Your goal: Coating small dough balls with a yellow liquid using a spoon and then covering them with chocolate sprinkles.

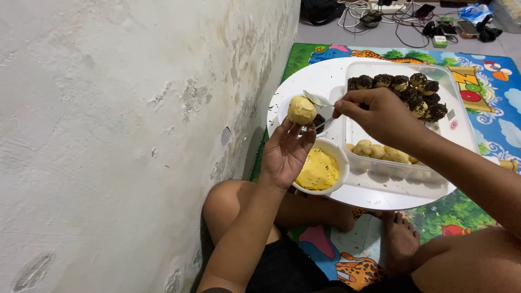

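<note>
Left hand (285, 154): palm up, fingertips closed on a yellow dough ball (302, 110), raised over the small bowl.
Right hand (380, 116): fingers pinched on a spoon (317, 100), its tip just beside the ball.
Hands: apart, near each other.
Below left hand: bowl of yellow batter (321, 169), touching the palm's edge.
Under right hand: clear tub (450, 122) with dark coated balls (407, 89) and plain balls (380, 152).
Support: white round tabletop (320, 76).

Shiny metal spoon (317, 101); clear plastic tub (458, 127)
</note>
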